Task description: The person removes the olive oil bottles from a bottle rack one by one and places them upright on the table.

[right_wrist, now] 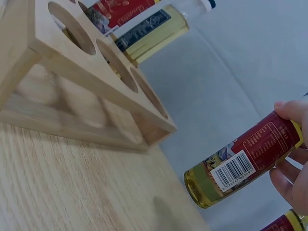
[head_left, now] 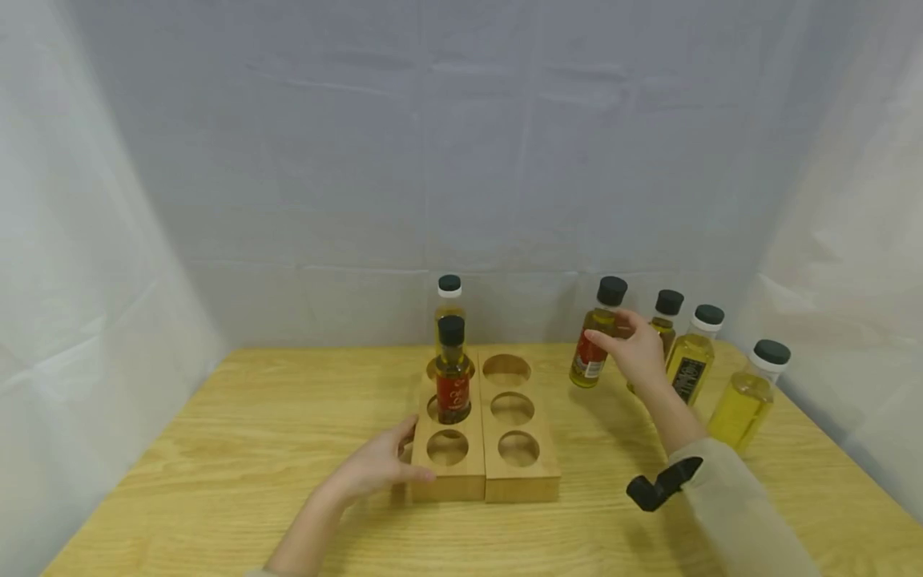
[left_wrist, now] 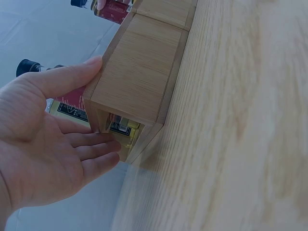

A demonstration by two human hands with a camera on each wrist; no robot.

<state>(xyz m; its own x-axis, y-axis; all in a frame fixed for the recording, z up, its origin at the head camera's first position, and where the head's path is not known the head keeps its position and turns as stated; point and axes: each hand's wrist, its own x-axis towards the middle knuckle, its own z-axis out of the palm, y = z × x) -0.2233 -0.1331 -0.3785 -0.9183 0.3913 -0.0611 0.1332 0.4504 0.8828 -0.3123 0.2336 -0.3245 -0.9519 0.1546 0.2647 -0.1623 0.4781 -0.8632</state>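
Note:
In the head view, my right hand (head_left: pixel 634 353) grips a small red-labelled oil bottle (head_left: pixel 593 353) with a black cap, thumb on one side and fingers on the other. The bottle leans, with its barcode showing in the right wrist view and its base close over the table. My left hand (head_left: pixel 375 465) is at the near left corner of the left wooden bottle rack (head_left: pixel 450 487). Its thumb touches the top edge, and its nearly straight fingers (left_wrist: pixel 98 153) lie by the open side. Another red-labelled bottle (head_left: pixel 453 393) stands in this rack's middle hole, with a white-collared oil bottle (head_left: pixel 449 303) behind it.
A second wooden rack (head_left: pixel 522 487), its three holes unfilled, adjoins the first on the right. Further right stand a black-capped bottle (head_left: pixel 663 327), an oil bottle with a dark label (head_left: pixel 691 361) and another yellow oil bottle (head_left: pixel 743 405). Pale sheeting (head_left: pixel 476 176) hangs behind the table.

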